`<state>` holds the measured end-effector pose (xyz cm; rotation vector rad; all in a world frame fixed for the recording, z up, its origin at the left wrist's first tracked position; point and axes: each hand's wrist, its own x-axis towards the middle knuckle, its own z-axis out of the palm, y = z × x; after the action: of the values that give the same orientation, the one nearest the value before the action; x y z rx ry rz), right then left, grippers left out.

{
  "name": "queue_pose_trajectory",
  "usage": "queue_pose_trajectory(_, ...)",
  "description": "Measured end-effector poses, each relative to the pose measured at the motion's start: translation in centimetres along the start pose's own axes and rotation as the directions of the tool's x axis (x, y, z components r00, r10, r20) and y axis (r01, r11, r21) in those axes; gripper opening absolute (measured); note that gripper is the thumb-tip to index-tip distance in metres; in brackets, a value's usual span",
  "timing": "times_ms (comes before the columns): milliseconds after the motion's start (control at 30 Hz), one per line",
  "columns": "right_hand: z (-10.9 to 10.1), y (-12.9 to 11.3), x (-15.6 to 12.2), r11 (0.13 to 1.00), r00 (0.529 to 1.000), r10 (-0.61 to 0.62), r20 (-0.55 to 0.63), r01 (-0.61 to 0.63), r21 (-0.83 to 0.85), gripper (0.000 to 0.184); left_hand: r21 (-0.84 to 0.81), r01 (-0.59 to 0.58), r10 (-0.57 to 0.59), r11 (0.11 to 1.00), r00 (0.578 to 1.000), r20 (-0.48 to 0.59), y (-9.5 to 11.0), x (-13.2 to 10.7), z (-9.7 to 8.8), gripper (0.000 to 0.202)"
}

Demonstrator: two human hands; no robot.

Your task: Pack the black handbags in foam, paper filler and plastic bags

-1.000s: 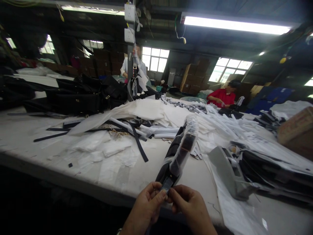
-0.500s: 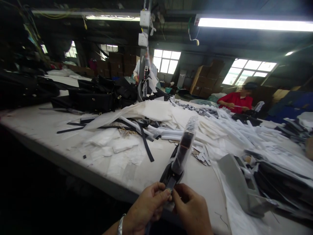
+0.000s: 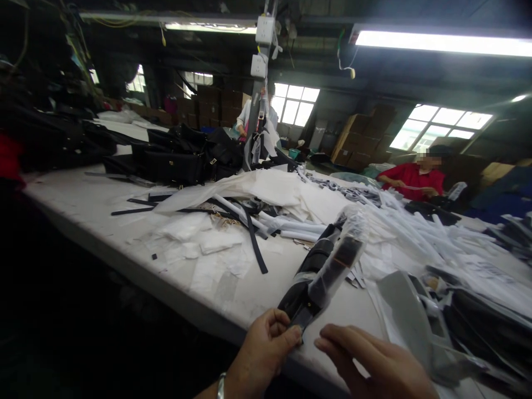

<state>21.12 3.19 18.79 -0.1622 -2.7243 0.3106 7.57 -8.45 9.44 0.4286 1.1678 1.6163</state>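
A black bag (image 3: 316, 256) lies tilted on the table edge, its strap wrapped in clear plastic (image 3: 334, 272) along the right side. At the near end of the bag, my left hand (image 3: 266, 346) pinches a corner between thumb and fingers; a silver bracelet is on that wrist. My right hand (image 3: 369, 354) hovers just right of the bag, apart from it. Its fingers are stretched toward the left and slightly parted, with nothing visible in them. What lies beneath my left fingers is hidden.
White sheets (image 3: 266, 188), dark strips (image 3: 255, 244) and white-wrapped strips (image 3: 415, 227) cover the pale table (image 3: 137, 244). A grey tape dispenser (image 3: 401, 310) stands at right beside dark material (image 3: 486, 327). Black bags (image 3: 174, 163) are piled far left. A person in red (image 3: 415, 180) sits opposite; another stands behind the post (image 3: 253, 105).
My right hand has come away from the bag and moved right. The bag has turned, showing more of its black side. My left hand keeps its pinch; the view has shifted slightly left.
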Motion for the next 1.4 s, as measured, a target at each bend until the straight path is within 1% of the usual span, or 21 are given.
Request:
queue_pose_trajectory(33,-0.9,-0.2,0.9,0.99,0.992,-0.129,-0.011,0.128,-0.061,0.021,-0.002,-0.013,0.013,1.0,1.0,-0.006,-0.1,0.0,0.0,0.051)
queue_pose_trajectory(67,-1.4,-0.3,2.0,0.96,0.967,-0.253,-0.012,0.25,-0.124,0.026,-0.002,-0.031,0.031,1.0,0.999,-0.009,-0.1,-0.1,0.1,0.049)
queue_pose_trajectory(100,-1.7,-0.5,3.2,0.928,0.945,-0.327,0.008,0.323,-0.183,0.029,0.005,-0.048,0.048,0.999,0.999,-0.013,-0.1,-0.1,0.1,0.048)
queue_pose_trajectory(133,-1.7,-0.6,4.6,0.904,0.932,-0.359,0.041,0.359,-0.232,0.029,0.016,-0.064,0.064,0.998,0.998,-0.017,-0.1,-0.2,0.2,0.048)
queue_pose_trajectory(233,-0.7,-0.8,7.9,0.876,0.914,-0.337,0.226,0.392,-0.281,0.019,0.053,-0.103,0.105,0.993,0.994,-0.032,0.0,-0.3,0.2,0.047)
queue_pose_trajectory(300,0.2,-0.7,9.2,0.884,0.888,-0.288,0.359,0.391,-0.256,0.012,0.038,-0.145,0.146,0.989,0.989,-0.031,0.0,-0.2,0.2,0.048)
queue_pose_trajectory(367,1.0,-0.3,9.9,0.907,0.864,-0.231,0.447,0.357,-0.222,0.007,0.012,-0.183,0.183,0.983,0.983,-0.02,-0.2,0.0,0.1,0.048)
queue_pose_trajectory(433,1.7,0.4,10.1,0.937,0.853,-0.185,0.488,0.302,-0.173,0.006,-0.004,-0.19,0.19,0.982,0.982,-0.017,-0.3,0.1,0.0,0.047)
queue_pose_trajectory(567,2.2,1.6,9.9,0.972,0.849,-0.204,0.487,0.237,-0.006,0.009,-0.012,-0.18,0.18,0.984,0.984,-0.011,-0.1,0.0,-0.2,0.046)
queue_pose_trajectory(667,1.4,1.4,9.2,0.97,0.87,-0.237,0.432,0.235,0.061,0.014,0.012,-0.128,0.128,0.992,0.992,0.016,0.5,-0.2,-0.4,0.045)
queue_pose_trajectory(767,0.4,0.9,7.9,0.945,0.87,-0.322,0.374,0.318,0.072,0.024,-0.009,-0.05,0.05,0.999,0.997,0.058,0.9,-0.3,-0.5,0.044)
queue_pose_trajectory(833,0.1,1.0,6.9,0.917,0.859,-0.385,0.339,0.399,0.031,0.026,-0.053,-0.017,0.022,0.998,0.996,0.082,1.1,-0.1,-0.7,0.042)
queue_pose_trajectory(933,0.1,1.5,5.3,0.873,0.846,-0.446,0.293,0.483,-0.066,0.023,-0.125,0.028,-0.017,0.992,0.996,0.087,1.1,0.0,-0.9,0.041)
queue_pose_trajectory(1033,-0.3,1.9,3.8,0.812,0.829,-0.522,0.203,0.555,-0.18,0.024,-0.17,0.064,-0.043,0.983,0.991,0.123,1.0,-0.1,-0.6,0.042)
queue_pose_trajectory(1133,-1.0,2.4,2.1,0.759,0.802,-0.589,0.094,0.59,-0.274,0.03,-0.192,0.085,-0.053,0.978,0.985,0.163,0.4,-0.1,0.0,0.049)
queue_pose_trajectory(1200,-1.2,3.0,0.8,0.748,0.792,-0.608,0.053,0.594,-0.297,0.029,-0.187,0.07,-0.041,0.98,0.987,0.155,-0.2,0.2,0.3,0.055)
queue_pose_trajectory(1267,-1.0,3.7,-0.7,0.788,0.819,-0.573,-0.035,0.539,-0.299,0.023,-0.151,0.021,-0.003,0.988,0.993,0.117,-0.9,0.7,0.2,0.059)
queue_pose_trajectory(1300,-0.8,4.0,-1.4,0.841,0.853,-0.506,-0.13,0.454,-0.294,0.023,-0.129,-0.007,0.019,0.992,0.995,0.095,-1.2,0.9,0.1,0.06)
queue_pose_trajectory(1333,-0.6,4.3,-2.0,0.905,0.882,-0.395,-0.256,0.324,-0.277,0.023,-0.104,-0.035,0.042,0.994,0.996,0.073,-1.5,1.1,-0.1,0.06)
queue_pose_trajectory(1367,-0.5,4.6,-2.3,0.957,0.885,-0.246,-0.396,0.157,-0.244,0.022,-0.073,-0.055,0.059,0.996,0.997,0.056,-1.6,1.3,-0.3,0.06)
queue_pose_trajectory(1400,-0.4,5.0,-2.5,0.98,0.855,-0.087,-0.512,-0.019,-0.197,0.02,-0.038,-0.066,0.068,0.997,0.997,0.044,-1.6,1.4,-0.6,0.06)
